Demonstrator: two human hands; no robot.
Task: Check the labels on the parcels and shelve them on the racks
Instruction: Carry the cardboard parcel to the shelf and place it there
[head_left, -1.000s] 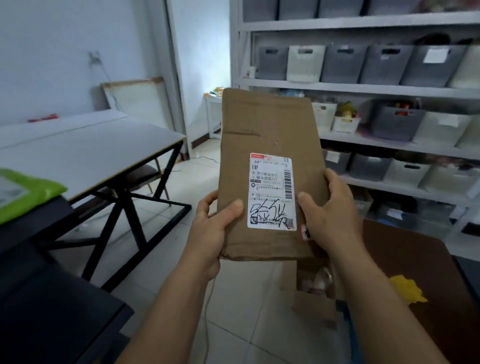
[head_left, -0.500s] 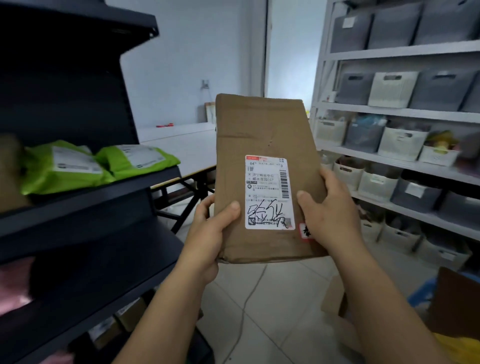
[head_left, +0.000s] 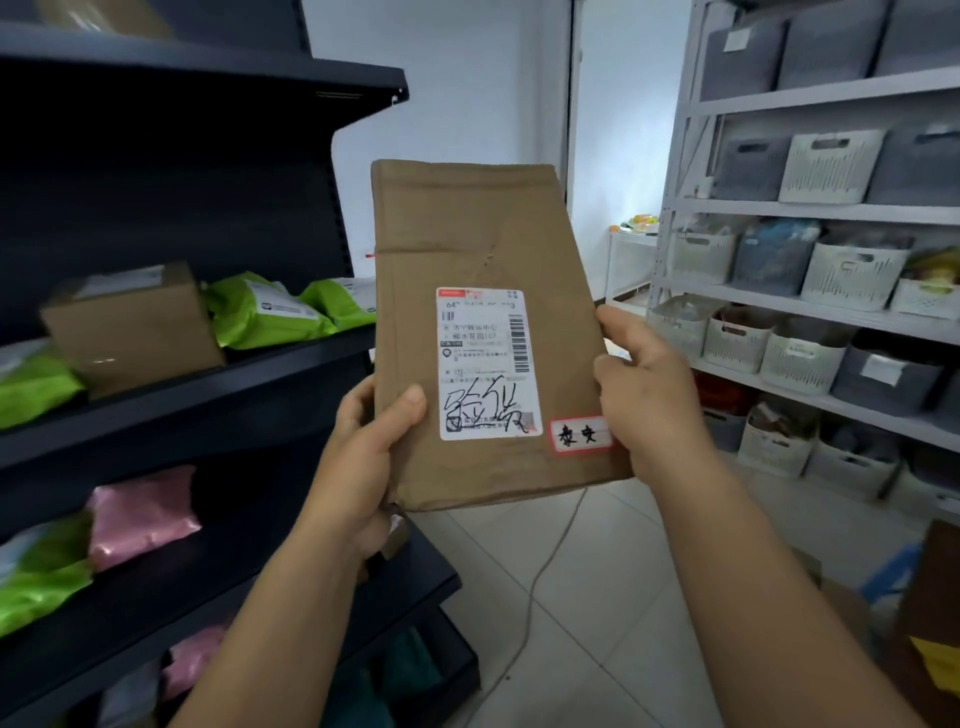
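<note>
A flat brown cardboard parcel (head_left: 467, 244) is held upright in front of me. Its white shipping label (head_left: 485, 364) faces me, with black handwriting across the bottom and a small red-bordered sticker (head_left: 579, 434) beside it. My left hand (head_left: 363, 457) grips the lower left edge, thumb on the front. My right hand (head_left: 644, 395) holds the right edge. A dark shelving rack (head_left: 291, 364) stands at the left, close to the parcel.
On the dark rack lie a brown box (head_left: 130, 327), green mailer bags (head_left: 265, 312) and pink bags (head_left: 140, 514). A grey rack (head_left: 810, 213) with white and grey baskets fills the right. A cable (head_left: 540, 577) runs across the tiled floor.
The view has swung left from the table to the dark rack, which now fills the left side. My right hand has slid up the parcel's edge, uncovering the red-bordered sticker.
</note>
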